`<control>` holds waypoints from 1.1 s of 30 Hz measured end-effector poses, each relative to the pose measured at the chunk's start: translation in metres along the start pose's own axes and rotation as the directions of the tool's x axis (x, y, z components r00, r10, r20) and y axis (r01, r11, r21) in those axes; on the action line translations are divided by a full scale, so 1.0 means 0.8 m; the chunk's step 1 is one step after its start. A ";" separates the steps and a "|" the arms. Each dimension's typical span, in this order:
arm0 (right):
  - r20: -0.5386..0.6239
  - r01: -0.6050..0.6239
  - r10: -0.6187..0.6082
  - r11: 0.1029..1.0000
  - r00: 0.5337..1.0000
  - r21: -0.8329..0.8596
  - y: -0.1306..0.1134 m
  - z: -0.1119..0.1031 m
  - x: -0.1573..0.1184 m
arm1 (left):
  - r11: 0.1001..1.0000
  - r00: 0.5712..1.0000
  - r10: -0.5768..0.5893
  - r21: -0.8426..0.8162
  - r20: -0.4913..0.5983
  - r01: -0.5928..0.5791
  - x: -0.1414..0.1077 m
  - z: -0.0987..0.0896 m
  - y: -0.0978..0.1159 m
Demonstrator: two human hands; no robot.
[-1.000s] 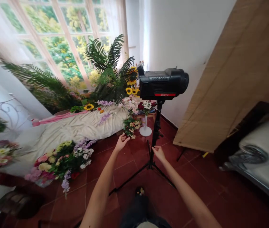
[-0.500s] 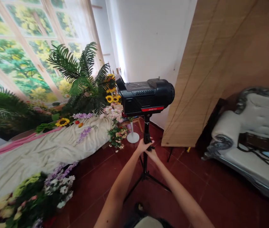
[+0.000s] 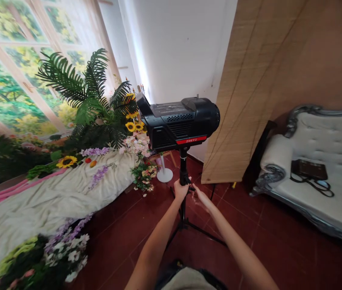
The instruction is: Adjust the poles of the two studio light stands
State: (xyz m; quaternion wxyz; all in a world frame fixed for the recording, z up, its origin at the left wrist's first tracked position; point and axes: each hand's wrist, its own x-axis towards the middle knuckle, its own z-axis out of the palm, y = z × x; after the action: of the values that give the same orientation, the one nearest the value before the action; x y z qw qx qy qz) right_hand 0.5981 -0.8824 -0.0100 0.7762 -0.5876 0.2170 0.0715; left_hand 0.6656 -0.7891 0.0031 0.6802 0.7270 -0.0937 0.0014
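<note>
A black studio light (image 3: 179,123) with a red label strip sits on top of a black light stand (image 3: 183,209), its legs spread on the floor. My left hand (image 3: 182,190) is wrapped round the stand's pole just under the light's mount. Right of the pole, my right hand (image 3: 201,199) is beside a small black knob (image 3: 191,188), fingers apart and partly curled. The thumb is close to the knob; whether it touches cannot be made out.
A cloth-draped platform (image 3: 110,193) with artificial flowers and a palm (image 3: 89,88) lies to the left. Behind the light stands a white round-based stand (image 3: 164,175). A bamboo blind (image 3: 234,121) hangs at right, beside a white sofa (image 3: 306,201) holding a brown bag (image 3: 312,169).
My right hand has come away from the pole to the right, and its fingers have loosened. My left hand keeps its hold. The view has turned slightly right.
</note>
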 end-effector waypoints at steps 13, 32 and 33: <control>0.273 -0.116 0.072 0.982 0.959 0.149 -0.022 -0.004 -0.010 | 0.997 0.999 0.003 0.080 -0.052 0.001 0.014 0.004 -0.017; -0.197 0.230 -0.284 0.939 0.938 -0.256 0.008 0.004 -0.010 | 0.995 0.998 -0.066 0.069 0.011 0.065 0.016 0.002 -0.029; -0.183 0.296 -0.350 0.917 0.919 -0.267 0.003 0.006 -0.012 | 0.996 0.999 -0.050 0.074 0.005 0.049 0.016 0.003 -0.030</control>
State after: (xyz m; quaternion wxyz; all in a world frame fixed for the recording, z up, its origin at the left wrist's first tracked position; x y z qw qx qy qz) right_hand 0.5894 -0.8755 -0.0072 0.6725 -0.7071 0.1937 -0.1012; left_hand 0.6813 -0.7916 -0.0194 0.6526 0.7536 -0.0778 -0.0146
